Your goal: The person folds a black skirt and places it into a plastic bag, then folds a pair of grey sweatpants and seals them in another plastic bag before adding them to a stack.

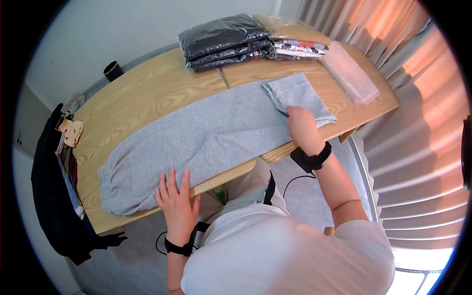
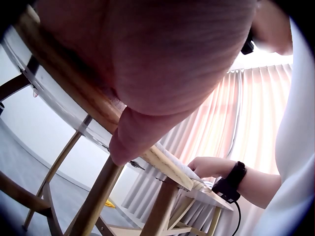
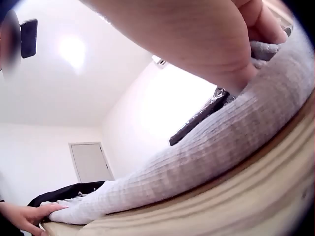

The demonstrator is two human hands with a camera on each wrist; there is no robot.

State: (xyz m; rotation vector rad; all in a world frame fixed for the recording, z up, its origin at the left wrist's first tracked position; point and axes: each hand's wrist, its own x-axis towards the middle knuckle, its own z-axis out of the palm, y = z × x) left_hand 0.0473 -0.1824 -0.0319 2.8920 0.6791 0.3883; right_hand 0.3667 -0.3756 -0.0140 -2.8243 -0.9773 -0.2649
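Observation:
Grey sweatpants (image 1: 211, 132) lie lengthwise along the wooden table, folded in half. Their gathered elastic waistband (image 1: 105, 191) is at the left, and the leg end at the right is turned back into a folded flap (image 1: 300, 93). My left hand (image 1: 177, 199) rests on the near edge of the fabric close to the waistband, fingers straight, thumb at the table's rim. At the turned-back flap, my right hand (image 1: 302, 125) pinches the grey cloth (image 3: 266, 51) with curled fingers; its fingertips are partly hidden by the fabric.
Bagged dark garments (image 1: 223, 42) and other bagged clothes (image 1: 297, 46) are stacked at the table's back. Flat clear plastic bags (image 1: 351, 73) lie at the right end. Dark clothing (image 1: 54, 187) hangs over the left end, and a black cup (image 1: 113, 71) stands at the far edge.

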